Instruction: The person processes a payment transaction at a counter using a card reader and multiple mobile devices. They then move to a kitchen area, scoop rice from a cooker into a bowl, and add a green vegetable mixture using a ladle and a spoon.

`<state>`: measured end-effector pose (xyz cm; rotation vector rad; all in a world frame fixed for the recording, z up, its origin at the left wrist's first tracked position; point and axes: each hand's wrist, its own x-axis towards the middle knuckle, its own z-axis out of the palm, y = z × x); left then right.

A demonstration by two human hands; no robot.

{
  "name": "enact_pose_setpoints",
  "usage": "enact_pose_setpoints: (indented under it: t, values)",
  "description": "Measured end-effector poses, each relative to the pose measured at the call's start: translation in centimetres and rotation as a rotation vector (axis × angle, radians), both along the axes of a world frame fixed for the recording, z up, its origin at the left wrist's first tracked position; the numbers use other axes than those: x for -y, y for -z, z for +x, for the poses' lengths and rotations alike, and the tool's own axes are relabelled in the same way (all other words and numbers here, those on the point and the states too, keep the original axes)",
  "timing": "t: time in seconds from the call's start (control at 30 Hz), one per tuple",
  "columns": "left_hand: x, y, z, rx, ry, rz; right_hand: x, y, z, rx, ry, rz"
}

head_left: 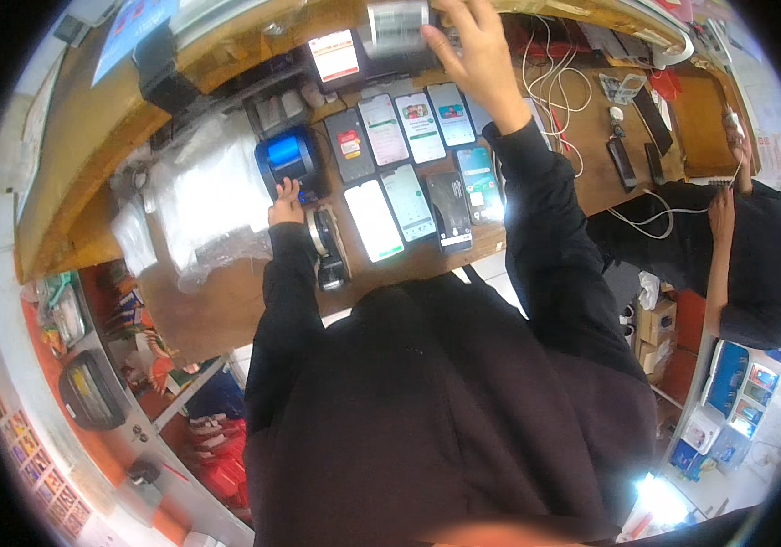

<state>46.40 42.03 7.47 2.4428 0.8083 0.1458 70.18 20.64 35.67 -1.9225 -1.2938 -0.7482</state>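
My left hand [287, 203] rests its fingertips on the near edge of a small dark box-shaped device [288, 159] with a shiny blue top. At the far side of the table, my right hand [480, 55] pinches the right edge of a flat grey-white rectangular thing [397, 25], blurred by motion. Left of that thing, a screen [334, 56] glows white and orange. Between my arms several phones lie face up in two rows, among them a white-screened phone [374, 221] and a dark phone [349, 146]. A tape roll [321, 233] sits beside my left wrist.
Clear plastic wrapping [213, 187] covers the table's left side. White cables [559, 77] tangle at the far right. A co-worker [755, 260] in black holds a white cable at the right. Open shelves with red packets [217, 456] stand below left.
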Motion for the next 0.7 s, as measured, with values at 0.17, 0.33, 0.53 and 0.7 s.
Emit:
enact_pose_setpoints:
  t: [0.17,0.33,0.53,0.7]
  values:
    - [-0.9,0.1,-0.6,0.064,-0.001,0.024,-0.2,4.4,0.2,0.022,0.018,0.192]
    - [3.0,-2.1,3.8,0.342,0.019,-0.321,2.9,20.3,-1.6,-0.994,0.141,-0.307]
    - [5.6,1.0,12.6,0.291,0.008,-0.449,-2.5,29.2,-2.0,-0.563,0.179,-0.19]
    - [3.8,5.5,17.7,0.305,-0.288,-0.587,-6.0,27.4,-1.6,-1.092,0.191,-0.233]
